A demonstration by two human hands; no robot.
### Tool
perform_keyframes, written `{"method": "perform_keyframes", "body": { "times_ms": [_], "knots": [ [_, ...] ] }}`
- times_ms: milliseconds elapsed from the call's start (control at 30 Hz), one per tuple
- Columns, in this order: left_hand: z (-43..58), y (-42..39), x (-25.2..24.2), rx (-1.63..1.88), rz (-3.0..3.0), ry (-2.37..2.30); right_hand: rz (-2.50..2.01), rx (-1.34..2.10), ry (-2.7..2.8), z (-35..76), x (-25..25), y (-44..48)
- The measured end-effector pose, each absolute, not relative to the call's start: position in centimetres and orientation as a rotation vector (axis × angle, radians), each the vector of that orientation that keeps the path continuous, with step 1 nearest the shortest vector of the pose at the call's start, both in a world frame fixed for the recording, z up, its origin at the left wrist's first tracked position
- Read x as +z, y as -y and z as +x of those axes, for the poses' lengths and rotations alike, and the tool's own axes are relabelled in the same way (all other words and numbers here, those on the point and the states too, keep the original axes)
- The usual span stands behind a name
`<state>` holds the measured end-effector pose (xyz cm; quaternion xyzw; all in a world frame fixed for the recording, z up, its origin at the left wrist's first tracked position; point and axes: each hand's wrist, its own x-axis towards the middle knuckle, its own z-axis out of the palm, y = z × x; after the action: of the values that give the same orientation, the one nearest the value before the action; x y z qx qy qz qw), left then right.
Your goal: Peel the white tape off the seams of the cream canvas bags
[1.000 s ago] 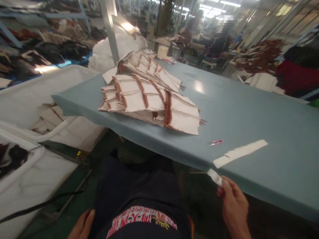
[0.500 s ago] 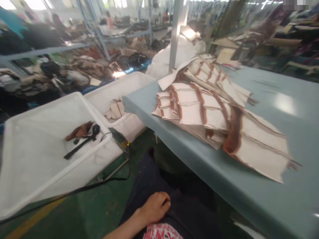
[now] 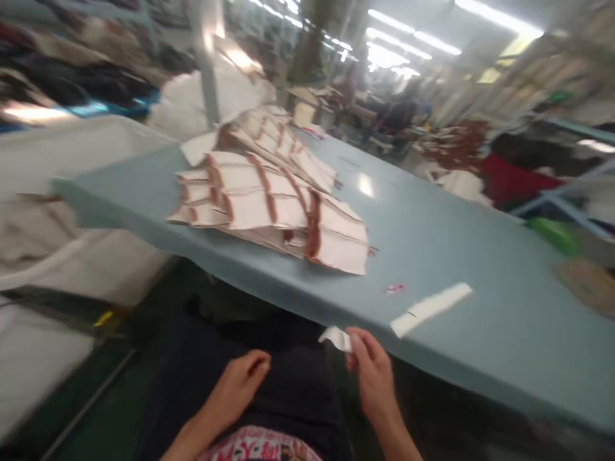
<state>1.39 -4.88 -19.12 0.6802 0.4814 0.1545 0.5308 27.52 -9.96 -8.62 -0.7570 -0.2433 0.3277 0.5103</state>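
Note:
My right hand [image 3: 369,368] pinches a small white scrap [image 3: 337,338] between thumb and fingers, just off the table's front edge. Whether the scrap is cloth or paper I cannot tell. Over my dark-clothed lap rests my left hand [image 3: 243,378], fingers curled in, with nothing visible in it. On the table, to the right of my right hand, lies a white strip [image 3: 431,310] with a small dark mark. A small pink and white item [image 3: 395,289] sits near it, too blurred to name. Farther back is a pile of cream panels with brown bands [image 3: 250,192].
The blue-green table [image 3: 432,243] runs from left to far right. White bins [image 3: 120,262] stand at the left, one holding beige pieces. A metal post [image 3: 204,64] and a large white sack [image 3: 185,102] are behind. Heaps of material [image 3: 446,144] fill the background.
The view has swung right, bringing more of the table and the white strip into sight. My right hand has come into view with the white scrap; the left stays curled over my lap.

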Motion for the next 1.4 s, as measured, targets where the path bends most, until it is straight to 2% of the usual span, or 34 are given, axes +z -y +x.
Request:
{"method": "perform_keyframes", "body": {
  "times_ms": [133, 333, 500, 733, 833, 967, 1100, 1300, 1400],
  "knots": [
    [2.5, 1.3, -15.5, 0.530, 1.550, -1.156, -1.701, 0.863, 0.664, 26.7, -8.1, 8.0],
    [5.1, 0.6, -8.3, 0.753, 1.504, -1.011, -1.366, 1.071, 0.786, 24.0, -5.2, 6.6],
    [4.9, 1.4, -8.3, 0.913, 1.343, -1.012, -1.215, 1.133, 0.770, 23.5, -4.5, 6.0],
    [5.9, 1.7, -7.4, 0.986, 1.708, -1.160, -1.117, 1.194, 0.807, 22.8, -5.5, 5.7],
    [6.0, 1.1, -6.6, 1.083, 1.888, -1.128, -1.134, 1.100, 0.890, 23.0, -5.8, 5.8],
    [5.0, 0.7, -6.9, 1.178, 2.110, -1.067, -1.173, 0.698, 1.136, 23.7, -6.1, 5.8],
    [3.9, 1.8, -8.6, 1.025, 2.163, -1.018, -1.165, 0.533, 1.221, 23.9, -6.4, 5.8],
    [1.6, 4.1, -10.5, 0.440, 1.692, -1.013, -1.181, 0.665, 1.181, 22.9, -7.2, 6.3],
    [0.8, 4.1, -10.2, 0.537, 1.452, -0.940, -1.150, 0.718, 1.259, 22.6, -6.7, 6.4]
  ]
}}
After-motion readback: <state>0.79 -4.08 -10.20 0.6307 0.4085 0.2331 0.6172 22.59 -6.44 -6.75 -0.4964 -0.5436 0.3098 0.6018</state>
